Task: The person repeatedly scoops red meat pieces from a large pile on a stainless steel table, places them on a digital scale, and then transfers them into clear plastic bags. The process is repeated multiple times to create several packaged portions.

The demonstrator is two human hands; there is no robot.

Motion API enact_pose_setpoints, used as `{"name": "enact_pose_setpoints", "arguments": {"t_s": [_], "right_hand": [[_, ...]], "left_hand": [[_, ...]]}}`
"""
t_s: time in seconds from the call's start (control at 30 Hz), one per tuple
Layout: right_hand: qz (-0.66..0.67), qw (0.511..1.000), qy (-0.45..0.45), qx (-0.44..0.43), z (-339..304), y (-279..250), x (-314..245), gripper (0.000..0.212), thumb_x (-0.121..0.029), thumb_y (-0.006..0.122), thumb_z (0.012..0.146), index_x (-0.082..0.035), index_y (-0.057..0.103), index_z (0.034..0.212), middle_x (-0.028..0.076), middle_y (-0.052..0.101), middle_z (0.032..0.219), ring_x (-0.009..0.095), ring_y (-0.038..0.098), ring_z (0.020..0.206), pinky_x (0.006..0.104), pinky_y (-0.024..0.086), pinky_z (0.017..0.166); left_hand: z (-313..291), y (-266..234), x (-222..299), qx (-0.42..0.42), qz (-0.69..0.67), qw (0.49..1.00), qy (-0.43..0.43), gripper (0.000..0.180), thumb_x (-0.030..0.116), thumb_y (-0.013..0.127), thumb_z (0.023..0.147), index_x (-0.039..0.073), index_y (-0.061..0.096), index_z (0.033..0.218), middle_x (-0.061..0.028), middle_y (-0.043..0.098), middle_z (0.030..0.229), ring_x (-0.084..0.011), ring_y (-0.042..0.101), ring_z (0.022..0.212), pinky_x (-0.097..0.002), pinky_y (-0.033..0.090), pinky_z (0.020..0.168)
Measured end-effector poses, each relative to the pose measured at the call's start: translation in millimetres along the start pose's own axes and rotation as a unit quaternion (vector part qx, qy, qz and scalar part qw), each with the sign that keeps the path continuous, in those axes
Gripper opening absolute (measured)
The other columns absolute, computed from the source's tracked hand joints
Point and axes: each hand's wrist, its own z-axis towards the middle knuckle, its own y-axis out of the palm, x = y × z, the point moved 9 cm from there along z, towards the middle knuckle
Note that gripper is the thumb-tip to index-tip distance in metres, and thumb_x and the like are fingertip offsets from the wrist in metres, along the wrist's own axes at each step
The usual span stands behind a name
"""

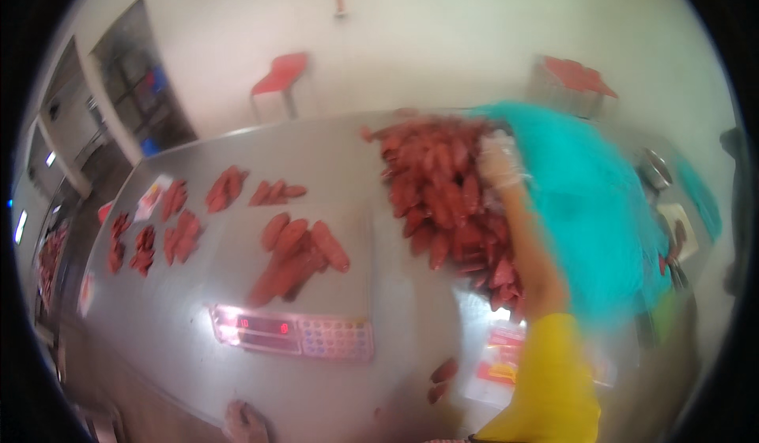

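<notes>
Gloved right hand [500, 161] rests on the sausage heap [443, 198], centre-right of the steel table [158, 316], grip blurred, untellable; more sausages lie on the scale [294, 334]; two red stools [278, 75] against the pale wall above.

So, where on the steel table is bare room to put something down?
Bare steel lies between the scale and the big sausage pile, and along the near left table edge. The right side is crowded: pile, right hand, teal sheet.

Yellow sleeve [553, 380], thin clear glove on right hand [500, 161]
</notes>
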Motion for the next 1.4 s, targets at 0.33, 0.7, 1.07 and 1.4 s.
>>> {"name": "enact_pose_setpoints", "arguments": {"t_s": [0.33, 0.7, 1.07, 1.4], "right_hand": [[0.165, 0.984, -0.021, 0.061, -57, -60, -23, 0.05, 0.006, 0.052, 0.088, -0.001, 0.062, 0.136, 0.029, 0.062, 0.132, 0.048, 0.058, 0.122, 0.0503, 0.046, 0.108], [0.622, 0.743, 0.048, -0.242, -139, -99, -185, 0.028, -0.005, 0.061, 0.088, 0.004, 0.069, 0.113, 0.012, 0.075, 0.102, 0.024, 0.07, 0.098, 0.0362, 0.054, 0.087], [0.523, 0.842, -0.052, -0.125, -177, -149, -269, 0.03, -0.014, 0.074, 0.085, -0.001, 0.071, 0.112, 0.016, 0.072, 0.097, 0.031, 0.07, 0.091, 0.0416, 0.054, 0.085], [0.501, 0.847, 0.144, -0.104, -162, -202, -227, 0.029, -0.015, 0.07, 0.095, 0.002, 0.07, 0.119, 0.008, 0.073, 0.094, 0.013, 0.066, 0.084, 0.0293, 0.055, 0.077]], "left_hand": [[7, -14, 4, 0.022, 0.039, 0.994, -0.099, 0.015, 0.005, 0.066, 0.084, 0.005, 0.072, 0.098, -0.0209, 0.073, 0.096, -0.0408, 0.071, 0.088, -0.0454, 0.056, 0.08], [5, -18, -1, 0.016, -0.041, 0.998, -0.036, 0.014, 0.005, 0.067, 0.085, 0.005, 0.071, 0.098, -0.0198, 0.073, 0.096, -0.0408, 0.07, 0.086, -0.0457, 0.056, 0.077], [-5, -7, -24, -0.096, -0.15, 0.984, -0.024, 0.024, 0.013, 0.067, 0.092, 0.001, 0.07, 0.113, -0.0217, 0.073, 0.105, -0.0361, 0.071, 0.096, -0.0414, 0.056, 0.087], [5, 5, -75, -0.223, -0.319, 0.908, -0.155, 0.032, 0.022, 0.062, 0.102, -0.004, 0.067, 0.121, -0.018, 0.071, 0.11, -0.0244, 0.068, 0.101, -0.0347, 0.054, 0.088]]}}
